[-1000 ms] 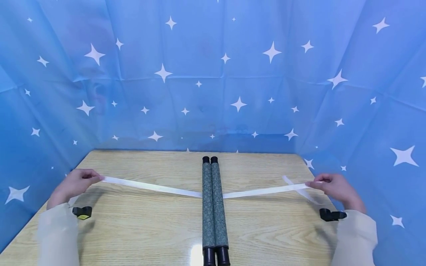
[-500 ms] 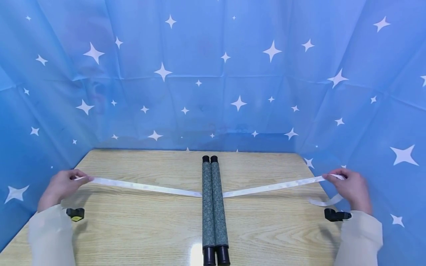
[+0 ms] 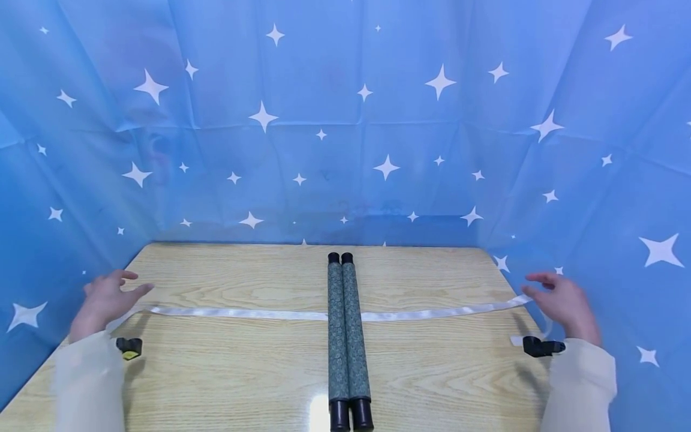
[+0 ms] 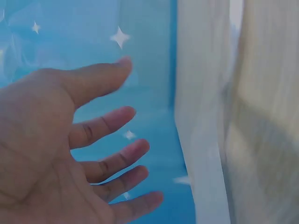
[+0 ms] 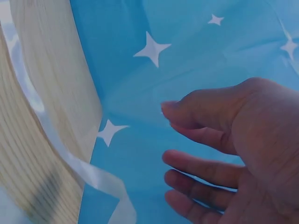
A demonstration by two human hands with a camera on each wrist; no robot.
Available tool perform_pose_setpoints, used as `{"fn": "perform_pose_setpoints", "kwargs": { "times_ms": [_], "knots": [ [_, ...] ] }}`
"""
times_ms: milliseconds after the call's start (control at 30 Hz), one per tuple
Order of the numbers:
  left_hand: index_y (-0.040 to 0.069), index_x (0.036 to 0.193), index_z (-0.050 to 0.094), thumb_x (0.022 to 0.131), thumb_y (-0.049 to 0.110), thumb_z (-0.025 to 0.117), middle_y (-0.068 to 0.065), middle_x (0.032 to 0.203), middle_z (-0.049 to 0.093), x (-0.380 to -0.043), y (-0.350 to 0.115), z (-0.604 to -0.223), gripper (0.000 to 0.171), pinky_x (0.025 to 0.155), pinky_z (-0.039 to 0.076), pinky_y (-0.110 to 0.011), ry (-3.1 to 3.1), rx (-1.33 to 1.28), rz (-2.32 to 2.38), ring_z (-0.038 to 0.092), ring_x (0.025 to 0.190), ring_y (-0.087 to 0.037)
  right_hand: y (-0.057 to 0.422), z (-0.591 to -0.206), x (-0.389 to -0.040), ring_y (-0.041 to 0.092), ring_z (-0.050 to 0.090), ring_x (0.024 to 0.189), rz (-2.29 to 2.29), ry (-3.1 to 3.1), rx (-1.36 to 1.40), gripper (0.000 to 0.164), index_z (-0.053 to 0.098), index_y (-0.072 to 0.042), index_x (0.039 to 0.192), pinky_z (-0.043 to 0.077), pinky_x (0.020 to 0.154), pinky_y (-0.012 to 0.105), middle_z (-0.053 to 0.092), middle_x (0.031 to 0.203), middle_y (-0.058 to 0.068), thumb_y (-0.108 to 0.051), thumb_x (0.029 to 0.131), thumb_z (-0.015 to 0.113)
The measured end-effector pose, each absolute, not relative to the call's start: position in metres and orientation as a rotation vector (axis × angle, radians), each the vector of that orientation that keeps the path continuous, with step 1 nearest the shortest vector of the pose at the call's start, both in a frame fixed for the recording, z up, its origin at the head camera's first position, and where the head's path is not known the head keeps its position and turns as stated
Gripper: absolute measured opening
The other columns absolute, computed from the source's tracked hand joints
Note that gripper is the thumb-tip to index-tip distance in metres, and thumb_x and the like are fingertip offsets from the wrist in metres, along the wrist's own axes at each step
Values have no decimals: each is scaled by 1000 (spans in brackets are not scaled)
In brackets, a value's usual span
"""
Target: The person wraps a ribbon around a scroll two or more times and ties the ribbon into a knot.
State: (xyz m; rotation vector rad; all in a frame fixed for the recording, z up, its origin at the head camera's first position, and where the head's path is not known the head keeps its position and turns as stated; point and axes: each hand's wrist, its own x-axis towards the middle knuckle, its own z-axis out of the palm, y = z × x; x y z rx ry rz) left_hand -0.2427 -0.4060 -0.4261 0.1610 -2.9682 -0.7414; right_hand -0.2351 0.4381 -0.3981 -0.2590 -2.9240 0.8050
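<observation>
A white ribbon (image 3: 232, 312) lies crosswise on the table, passing beneath a scroll (image 3: 336, 324) whose two green patterned rolls with black ends sit side by side. My left hand (image 3: 108, 303) hovers over the ribbon's left part, fingers spread, holding nothing; the left wrist view shows the ribbon (image 4: 210, 186) apart from the fingers. Over at the table's right edge, my right hand (image 3: 564, 306) has thumb and forefinger close together, with nothing between them. In the right wrist view the ribbon (image 5: 35, 98) bends down over the table edge, apart from that hand.
A wooden table (image 3: 243, 372) carries everything. Blue cloth (image 3: 324, 150) with white stars hangs behind it and at both sides. Black wrist cameras (image 3: 542, 347) sit at both cuffs.
Both hands first pulled the ribbon outward, raising its two sides. Now both fingers have let go, and the ribbon has dropped toward the table. The scroll has not moved.
</observation>
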Motion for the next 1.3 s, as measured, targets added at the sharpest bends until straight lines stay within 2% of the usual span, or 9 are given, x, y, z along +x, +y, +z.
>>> {"fn": "perform_pose_setpoints", "kwargs": {
  "times_ms": [167, 300, 433, 667, 800, 967, 1067, 1200, 1300],
  "knots": [
    [-16, 122, 52, 100, 54, 47, -41, 120, 45, -251, -376, -412, 74, 85, 33, -67, -2949, 54, -748, 34, 110, -56, 426, -396, -240, 50, 47, 113, 813, -2910, -155, 73, 48, 7, 140, 46, 80, 58, 47, 134, 36, -54, 100, 46],
    [-10, 107, 57, 99, 53, 49, -27, 101, 56, -257, -347, -405, 65, 71, 44, -49, -2953, -30, -771, 52, 83, -36, 415, -395, -244, 49, 49, 115, 834, -2921, -90, 76, 46, 7, 141, 47, 81, 58, 48, 134, 34, -56, 98, 48],
    [-2, 97, 57, 99, 55, 50, -12, 83, 57, -262, -321, -402, 57, 60, 42, -35, -2986, -80, -809, 50, 67, -22, 402, -396, -247, 47, 52, 114, 821, -2944, -37, 74, 50, 6, 137, 48, 81, 56, 51, 132, 32, -55, 97, 52],
    [2, 96, 57, 96, 59, 51, -8, 79, 58, -267, -281, -409, 58, 58, 41, -34, -3108, -118, -848, 48, 64, -20, 372, -396, -258, 42, 58, 108, 771, -3082, 87, 75, 54, 5, 133, 50, 79, 49, 56, 128, 28, -57, 92, 60],
    [5, 84, 56, 96, 58, 53, -5, 69, 52, -269, -262, -413, 54, 54, 38, -33, -3170, -127, -841, 42, 57, -18, 356, -399, -262, 37, 60, 99, 733, -3162, 125, 72, 57, 5, 129, 51, 75, 46, 62, 117, 25, -55, 90, 63],
    [13, 64, 45, 94, 58, 56, 3, 57, 35, -271, -237, -421, 55, 51, 36, -30, -3242, -103, -872, 30, 48, -13, 344, -405, -265, 28, 60, 87, 721, -3265, 87, 60, 63, 1, 114, 49, 70, 42, 64, 105, 18, -53, 89, 65],
    [17, 60, 40, 92, 60, 57, 5, 55, 30, -271, -222, -427, 57, 49, 34, -29, -3281, -81, -868, 26, 47, -12, 338, -409, -265, 23, 54, 76, 718, -3311, 54, 50, 65, -3, 100, 45, 64, 38, 61, 92, 10, -52, 89, 65],
    [18, 59, 38, 90, 61, 58, 5, 55, 28, -269, -204, -433, 57, 47, 30, -28, -3312, -65, -794, 25, 47, -11, 327, -415, -266, 15, 39, 54, 746, -3351, 18, 46, 58, -10, 68, 38, 55, 32, 45, 62, -2, -49, 91, 64],
    [17, 62, 39, 91, 60, 58, 4, 56, 29, -267, -193, -438, 56, 47, 29, -28, -3323, -53, -722, 26, 49, -12, 319, -420, -266, 10, 26, 44, 842, -3378, -33, 53, 48, -15, 55, 35, 49, 28, 31, 49, -5, -48, 93, 62]
  ]
}}
